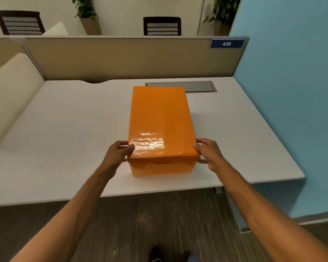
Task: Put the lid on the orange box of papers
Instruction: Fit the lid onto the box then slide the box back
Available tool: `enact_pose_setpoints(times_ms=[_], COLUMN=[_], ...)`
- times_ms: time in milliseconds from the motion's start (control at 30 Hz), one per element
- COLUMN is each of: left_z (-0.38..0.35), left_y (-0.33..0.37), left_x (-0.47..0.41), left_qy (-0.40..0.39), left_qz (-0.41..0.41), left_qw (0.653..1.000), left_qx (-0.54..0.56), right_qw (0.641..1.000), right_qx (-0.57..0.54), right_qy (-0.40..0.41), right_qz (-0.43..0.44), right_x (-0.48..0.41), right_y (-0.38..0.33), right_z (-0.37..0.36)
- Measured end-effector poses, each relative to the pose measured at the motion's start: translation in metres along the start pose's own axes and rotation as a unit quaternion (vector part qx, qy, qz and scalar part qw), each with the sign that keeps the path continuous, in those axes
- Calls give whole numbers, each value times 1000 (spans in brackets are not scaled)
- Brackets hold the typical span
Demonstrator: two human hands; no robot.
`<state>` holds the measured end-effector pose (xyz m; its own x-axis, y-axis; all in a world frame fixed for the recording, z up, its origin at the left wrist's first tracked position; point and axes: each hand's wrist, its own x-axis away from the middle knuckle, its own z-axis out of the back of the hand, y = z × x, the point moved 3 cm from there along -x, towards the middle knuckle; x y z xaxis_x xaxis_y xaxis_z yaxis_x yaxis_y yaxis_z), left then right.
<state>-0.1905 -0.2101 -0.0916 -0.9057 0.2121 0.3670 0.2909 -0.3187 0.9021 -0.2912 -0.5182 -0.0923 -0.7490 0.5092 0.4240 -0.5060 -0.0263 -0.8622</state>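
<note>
A glossy orange lid (159, 120) lies over the orange box (161, 170) on the white desk (64, 138), near the front edge. Only the box's near wall shows below the lid. The papers inside are hidden. My left hand (117, 154) grips the lid's near left corner, thumb on top and fingers along the side. My right hand (208, 154) holds the near right corner the same way, with the thumb on the lid edge and fingers down the side.
A grey cable hatch (197, 86) is set in the desk just behind the box. A beige partition (121, 57) closes off the back, a blue wall (292, 91) the right. A cream chair back (11, 87) stands at the left. The floor is dark.
</note>
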Motion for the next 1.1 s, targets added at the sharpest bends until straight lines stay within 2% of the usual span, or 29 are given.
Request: enact_pose_setpoints(times_ms=[167, 300, 467, 600, 1100], left_z=[1, 2, 4, 2, 1], left_y=[4, 18, 40, 61, 117], left_x=[-14, -32, -62, -94, -209], left_qy=[-7, -23, -33, -10, 50], left_qz=[25, 12, -16, -23, -16], left_qw=[999, 999, 999, 1000, 998], left_qx=[25, 34, 26, 19, 32], right_qw=[1000, 999, 986, 973, 977], right_qx=[-15, 14, 105, 144, 122], right_qy=[12, 33, 39, 29, 24], right_qz=[7, 38, 123, 180, 175], right_x=[-8, -25, -50, -80, -206], right_y=[-5, -20, -53, -80, -145], right_z=[-1, -4, -12, -21, -33])
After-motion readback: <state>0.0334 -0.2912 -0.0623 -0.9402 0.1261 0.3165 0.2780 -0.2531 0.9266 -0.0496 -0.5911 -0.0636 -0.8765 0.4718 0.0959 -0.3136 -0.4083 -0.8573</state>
